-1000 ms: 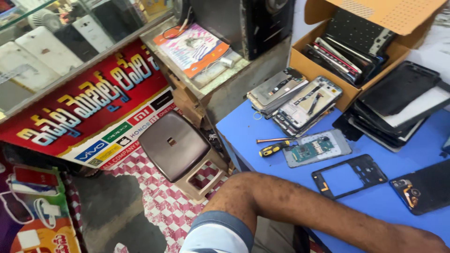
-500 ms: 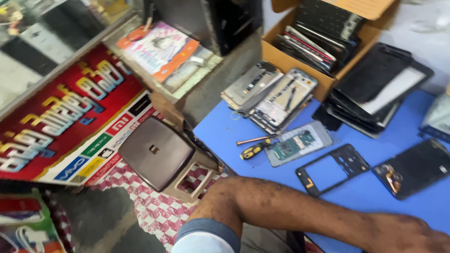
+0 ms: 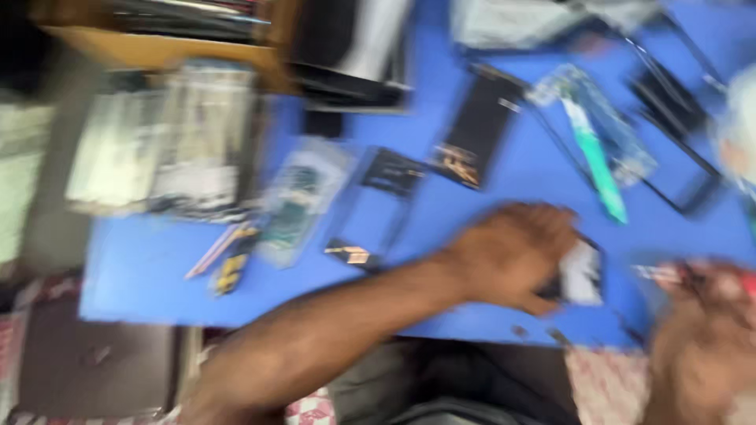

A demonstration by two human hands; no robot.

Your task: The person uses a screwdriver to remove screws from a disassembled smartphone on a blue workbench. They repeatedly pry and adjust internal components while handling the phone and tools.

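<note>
The picture is heavily motion-blurred. My left hand [image 3: 512, 252] reaches across the blue table [image 3: 504, 197] from the lower left, fingers curled around a small black-and-white phone part [image 3: 581, 273] near the table's front edge. My right hand [image 3: 701, 338] is at the lower right corner. It appears to grip a thin tool [image 3: 665, 273] with a reddish handle, its tip pointing left toward the phone part. A black phone frame [image 3: 378, 205] and a green circuit board [image 3: 295, 205] lie just left of my left forearm.
A yellow-and-black screwdriver [image 3: 230, 267] lies at the front left of the table. Stacked phone housings [image 3: 169, 142] and a cardboard box [image 3: 157, 49] are at the back left. A dark phone panel [image 3: 472, 134], a teal strip [image 3: 596, 157] and more frames [image 3: 669, 102] lie at the back right.
The view has swung right and down over the table. My left hand now shows, closed on a small phone part. My right hand has come into view at the lower right.
</note>
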